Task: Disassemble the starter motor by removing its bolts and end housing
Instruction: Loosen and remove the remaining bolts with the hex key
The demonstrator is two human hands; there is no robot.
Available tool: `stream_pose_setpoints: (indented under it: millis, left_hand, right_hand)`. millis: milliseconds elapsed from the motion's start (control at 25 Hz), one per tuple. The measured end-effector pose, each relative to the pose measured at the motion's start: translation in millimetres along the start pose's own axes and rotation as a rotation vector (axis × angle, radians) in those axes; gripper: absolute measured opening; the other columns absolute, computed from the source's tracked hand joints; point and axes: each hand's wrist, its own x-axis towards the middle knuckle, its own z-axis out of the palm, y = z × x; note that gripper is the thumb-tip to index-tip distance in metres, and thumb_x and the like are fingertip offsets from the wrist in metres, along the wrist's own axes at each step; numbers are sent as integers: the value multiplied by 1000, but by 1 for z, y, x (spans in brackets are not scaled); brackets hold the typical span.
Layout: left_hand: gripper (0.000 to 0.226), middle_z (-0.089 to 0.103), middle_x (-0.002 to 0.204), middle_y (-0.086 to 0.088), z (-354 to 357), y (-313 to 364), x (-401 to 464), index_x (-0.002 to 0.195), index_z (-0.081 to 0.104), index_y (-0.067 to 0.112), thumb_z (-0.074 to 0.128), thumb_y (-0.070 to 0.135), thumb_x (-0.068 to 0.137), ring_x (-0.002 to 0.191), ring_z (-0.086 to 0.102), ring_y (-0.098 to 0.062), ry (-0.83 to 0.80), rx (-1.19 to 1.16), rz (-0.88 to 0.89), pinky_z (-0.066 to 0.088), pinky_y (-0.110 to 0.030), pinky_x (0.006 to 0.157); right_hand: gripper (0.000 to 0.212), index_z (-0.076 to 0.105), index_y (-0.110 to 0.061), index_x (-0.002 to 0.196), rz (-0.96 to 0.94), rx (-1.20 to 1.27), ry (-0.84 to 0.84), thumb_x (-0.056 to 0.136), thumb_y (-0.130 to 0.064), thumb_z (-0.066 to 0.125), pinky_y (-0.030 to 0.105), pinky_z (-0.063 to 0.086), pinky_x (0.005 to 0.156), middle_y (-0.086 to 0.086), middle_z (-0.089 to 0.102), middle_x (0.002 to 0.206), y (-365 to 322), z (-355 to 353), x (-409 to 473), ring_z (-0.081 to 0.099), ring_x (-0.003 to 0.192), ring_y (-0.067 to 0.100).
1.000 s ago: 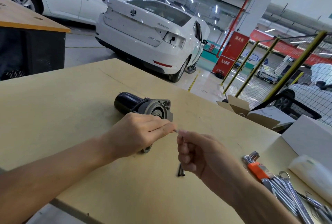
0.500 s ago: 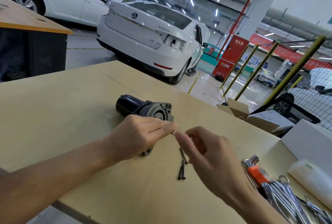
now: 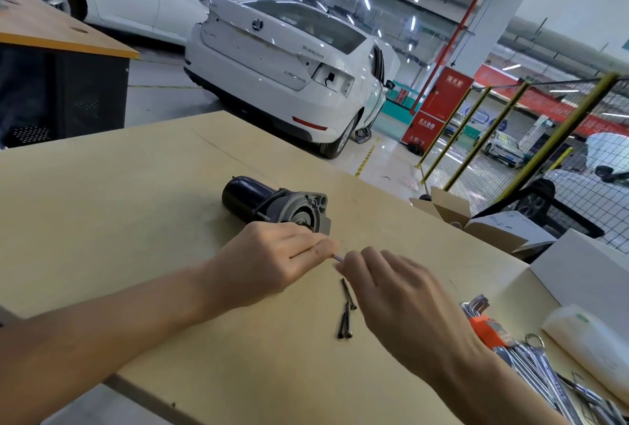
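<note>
1 starter motor (image 3: 272, 201), 3 loose bolts (image 3: 347, 310), 2 white cars (image 3: 289, 63).

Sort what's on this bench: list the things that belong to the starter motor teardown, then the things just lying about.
Part of the job:
starter motor
loose bolts on the bench
thin metal piece between left hand and right hand

Lying about:
hex key set
wrenches
white roll
cardboard boxes
</note>
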Motion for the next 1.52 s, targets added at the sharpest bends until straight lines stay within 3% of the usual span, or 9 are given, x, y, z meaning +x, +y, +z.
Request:
stream_pose_setpoints:
  millis: [120, 240, 600, 680, 880, 960, 1120, 1320, 1520]
  left_hand:
    - [21, 76, 95, -13, 1, 2, 1, 105, 75, -3, 58, -2, 92, 82, 74, -23, 1, 68, 45, 60, -34, 65]
    - [19, 76, 96, -14, -1, 0, 1, 104, 76, -3, 67, -3, 87, 85, 75, -24, 8, 42, 34, 61, -34, 67]
    - [19, 76, 94, -13, -4, -1, 1, 104, 76, -4, 69, -2, 86, 81, 75, -25, 2, -3, 24, 60, -34, 61]
    - [19, 76, 94, -13, -4, -2, 0, 104, 76, -4, 66, -3, 88, 81, 74, -25, -11, 7, 38, 60, -34, 61]
    - [21, 76, 97, -14, -2, -3, 0, 109, 74, -5, 65, -3, 90, 84, 75, -24, -13, 3, 34, 61, -34, 64]
    - [21, 76, 97, -14, -2, -3, 0, 108, 74, -5, 66, -4, 89, 85, 75, -24, -22, 13, 33, 61, -34, 66]
    - [23, 76, 97, -15, -6, -6, -2, 106, 74, -6, 74, -4, 84, 87, 75, -25, -8, -5, 12, 62, -35, 67]
    - [19, 76, 95, -12, -7, -4, 0, 104, 76, -3, 68, -2, 86, 86, 75, -23, -6, -18, 43, 61, -33, 66]
    - [17, 76, 95, -13, -6, -4, 0, 103, 76, -4, 66, -2, 89, 85, 75, -24, -4, -37, 12, 61, -35, 67]
  right_hand:
    - [36, 69, -10, 87, -18, 126, -31, 101, -32, 43, 30, 45, 51, 0, 56, 67, 8, -3, -6, 51, 55, 17]
    - [54, 63, -16, 79, 515, 1015, -244, 97, -59, 36, 26, 45, 56, -3, 61, 62, -6, -14, 4, 57, 56, 12]
    - [25, 66, -9, 71, 950, 1897, -343, 91, -24, 61, 23, 49, 49, 7, 61, 62, -14, -16, 15, 61, 53, 18]
    - [23, 66, -8, 75, 859, 1691, -311, 95, -17, 60, 25, 53, 52, 5, 67, 64, -17, -14, 11, 66, 56, 17]
    - [17, 72, -3, 91, -126, -131, 8, 86, 0, 56, 32, 48, 48, 6, 63, 70, 12, -1, -4, 55, 53, 22]
    - [14, 73, -8, 95, -101, 2, 16, 93, -16, 62, 32, 50, 53, 3, 67, 76, 12, -1, -8, 58, 59, 21]
    - [64, 67, -23, 83, 667, 660, -201, 84, -78, 33, 22, 46, 55, -14, 66, 64, -18, -16, 6, 62, 58, 6]
    - [37, 54, -11, 70, 1068, 1417, -288, 99, -34, 52, 24, 36, 47, -4, 46, 53, -14, -17, 16, 45, 45, 13]
    - [14, 61, -11, 80, 109, 133, -42, 90, -3, 54, 34, 40, 45, 1, 50, 63, -13, -5, 5, 43, 49, 23]
